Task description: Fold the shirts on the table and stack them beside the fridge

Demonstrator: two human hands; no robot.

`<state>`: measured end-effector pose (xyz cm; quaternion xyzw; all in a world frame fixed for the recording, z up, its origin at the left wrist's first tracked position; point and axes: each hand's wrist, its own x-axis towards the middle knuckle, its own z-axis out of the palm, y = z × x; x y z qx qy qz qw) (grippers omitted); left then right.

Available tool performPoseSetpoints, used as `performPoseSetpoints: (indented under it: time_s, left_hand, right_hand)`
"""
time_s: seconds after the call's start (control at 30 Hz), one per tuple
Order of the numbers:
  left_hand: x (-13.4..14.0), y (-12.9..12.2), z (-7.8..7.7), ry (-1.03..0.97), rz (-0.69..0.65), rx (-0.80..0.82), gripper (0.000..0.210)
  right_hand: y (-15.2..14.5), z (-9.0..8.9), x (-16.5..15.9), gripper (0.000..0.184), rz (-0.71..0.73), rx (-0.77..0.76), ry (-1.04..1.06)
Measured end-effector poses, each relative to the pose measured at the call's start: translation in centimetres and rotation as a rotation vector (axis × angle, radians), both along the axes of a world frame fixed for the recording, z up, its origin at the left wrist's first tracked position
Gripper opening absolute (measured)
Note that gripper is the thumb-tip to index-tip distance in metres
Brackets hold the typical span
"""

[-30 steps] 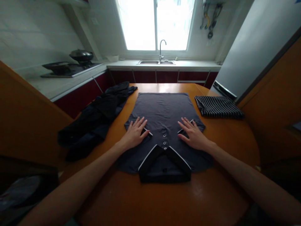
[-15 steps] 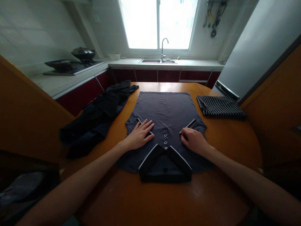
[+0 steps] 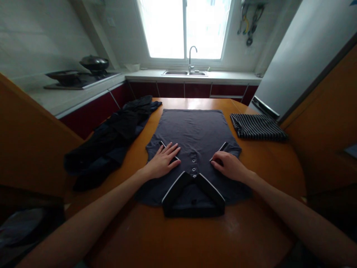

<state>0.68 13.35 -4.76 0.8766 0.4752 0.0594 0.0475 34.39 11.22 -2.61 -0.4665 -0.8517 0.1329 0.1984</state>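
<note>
A dark grey polo shirt (image 3: 192, 128) lies flat, front up, its black collar (image 3: 193, 212) with white edging toward me. Both short sleeves are turned in over the front, showing black cuffs trimmed in white. My left hand (image 3: 164, 160) rests flat on the left sleeve, fingers spread across its cuff. On the other side, my right hand (image 3: 229, 165) has its fingers curled in a pinch at the lower end of the right cuff (image 3: 223, 146). The fingertips' exact hold on the fabric is partly hidden.
Rumpled dark clothes (image 3: 111, 137) lie along the left side of the wooden table (image 3: 195, 242). A folded striped garment (image 3: 258, 126) sits at the right. Beyond are a sink (image 3: 178, 73), a stove with pans (image 3: 83, 79) and a fridge (image 3: 279, 63).
The whole view has shifted slightly, so things sit a little further left. My left hand stays flat on its sleeve; my right fingers have loosened slightly at the cuff.
</note>
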Motion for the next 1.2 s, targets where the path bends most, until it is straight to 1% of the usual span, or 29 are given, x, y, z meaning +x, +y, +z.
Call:
performPoseSetpoints:
  time_s: [0.1,0.17,0.27,0.33,0.47,0.6,0.7,0.93,1.0,1.13,1.2]
  left_hand:
    - [0.0,0.0,0.0,0.004,0.008,-0.003,0.063]
    - [0.0,0.1,-0.2,0.0,0.013,0.004,0.061]
    - [0.0,0.3,-0.7,-0.009,0.06,0.028,0.058]
    - [-0.1,0.5,-1.0,-0.015,0.14,0.056,0.058]
    - [-0.1,0.7,-1.2,0.018,0.309,0.093,0.067]
    - [0.0,0.9,-0.7,0.09,0.411,0.069,0.074]
    - [0.0,1.2,-0.3,0.117,0.433,0.053,0.077]
    - [-0.2,1.4,-0.9,0.1,0.473,0.097,0.083]
    - [-0.2,1.2,-1.0,0.087,0.455,0.1,0.081]
    - [0.1,0.6,-1.0,0.062,0.341,0.079,0.071]
    - [0.2,0.4,-1.0,0.062,0.342,0.078,0.071]
  right_hand:
    - [0.9,-0.8,0.4,0.028,-0.13,0.133,0.053]
    - [1.4,-1.7,0.6,0.043,-0.212,0.169,-0.008]
    - [1.6,-3.0,0.8,0.068,-0.277,0.088,-0.171]
    - [1.6,-3.6,0.7,0.081,-0.302,0.029,-0.243]
    - [1.5,-3.8,0.5,0.097,-0.351,0.019,-0.29]
    - [1.5,-3.6,0.4,0.1,-0.381,-0.006,-0.337]
    - [1.4,-3.3,0.3,0.098,-0.371,-0.033,-0.361]
    - [1.2,-3.0,0.4,0.098,-0.349,-0.047,-0.372]
    - [1.3,-3.2,0.4,0.097,-0.352,-0.04,-0.373]
    - [1.4,-3.4,0.5,0.096,-0.347,-0.04,-0.376]
    - [1.4,-3.4,0.5,0.096,-0.345,-0.045,-0.377]
